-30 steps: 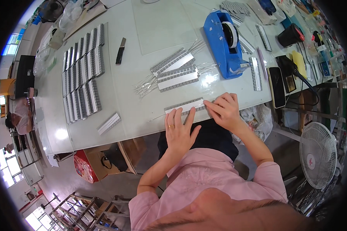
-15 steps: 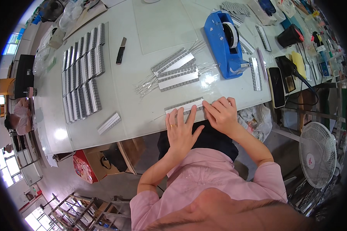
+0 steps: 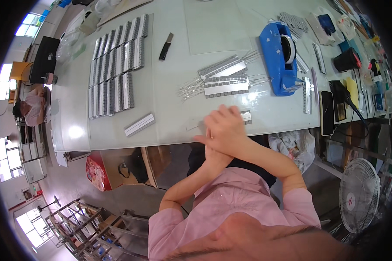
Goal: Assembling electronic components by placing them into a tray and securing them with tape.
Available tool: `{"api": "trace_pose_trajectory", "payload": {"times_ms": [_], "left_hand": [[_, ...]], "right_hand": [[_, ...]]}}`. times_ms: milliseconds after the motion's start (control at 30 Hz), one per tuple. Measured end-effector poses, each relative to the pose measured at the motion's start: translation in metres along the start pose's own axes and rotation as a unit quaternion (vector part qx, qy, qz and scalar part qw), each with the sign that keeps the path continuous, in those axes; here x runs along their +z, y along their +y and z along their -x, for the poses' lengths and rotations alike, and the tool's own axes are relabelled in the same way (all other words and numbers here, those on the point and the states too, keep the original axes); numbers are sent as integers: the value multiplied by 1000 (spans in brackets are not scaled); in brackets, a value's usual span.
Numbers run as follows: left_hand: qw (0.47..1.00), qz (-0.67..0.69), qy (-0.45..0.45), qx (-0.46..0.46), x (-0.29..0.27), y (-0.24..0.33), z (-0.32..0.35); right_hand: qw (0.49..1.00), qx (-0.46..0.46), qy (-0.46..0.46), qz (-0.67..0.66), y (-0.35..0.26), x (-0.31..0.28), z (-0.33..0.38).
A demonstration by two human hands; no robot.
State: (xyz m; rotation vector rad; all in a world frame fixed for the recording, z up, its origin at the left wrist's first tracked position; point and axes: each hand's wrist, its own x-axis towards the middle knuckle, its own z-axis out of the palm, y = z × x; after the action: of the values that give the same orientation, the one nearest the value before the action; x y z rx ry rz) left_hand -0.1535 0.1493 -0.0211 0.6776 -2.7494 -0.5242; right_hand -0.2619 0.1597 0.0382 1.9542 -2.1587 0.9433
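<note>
1. The right hand [image 3: 225,128] lies across the left hand [image 3: 216,154] and covers most of it; the 2 hands are crossed near the front edge of the table [image 3: 174,117].
2. The fingers of the right hand look bent, and its outline is a little blurred. I cannot tell if it is pinching something.
3. Of the left hand, mainly the part next to the wrist is visible. I cannot tell if its fingers are spread or pressed together.
4. The grey segmented strip [image 3: 246,116] is on the table, behind the hands; only its right end shows, just beside the right hand, and the rest is hidden.
5. Farther from the person, a small pile of wired strips [image 3: 225,88] lies with thin wires going out at both ends.
6. To the right of this pile stands the blue tape dispenser [image 3: 275,65] with its tape roll [image 3: 287,48].
7. At the left, more strips are set in 3 rows [image 3: 117,63], and 1 single strip [image 3: 139,125] lies tilted near them.
8. A black-handled knife [image 3: 164,51] lies between the rows and the pile.
</note>
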Motion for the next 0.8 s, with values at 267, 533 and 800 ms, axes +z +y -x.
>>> {"api": "trace_pose_trajectory", "payload": {"times_ms": [267,533,800], "left_hand": [[992,125,9,5,10,-7,4],[999,-16,23,39,-3,0,3],[998,-44,34,37,-1,2,2]], "right_hand": [[981,-23,-162,108,8,24,-10],[975,212,44,-45,47,-10,37],[960,274,48,-29,49,-10,48]]}}
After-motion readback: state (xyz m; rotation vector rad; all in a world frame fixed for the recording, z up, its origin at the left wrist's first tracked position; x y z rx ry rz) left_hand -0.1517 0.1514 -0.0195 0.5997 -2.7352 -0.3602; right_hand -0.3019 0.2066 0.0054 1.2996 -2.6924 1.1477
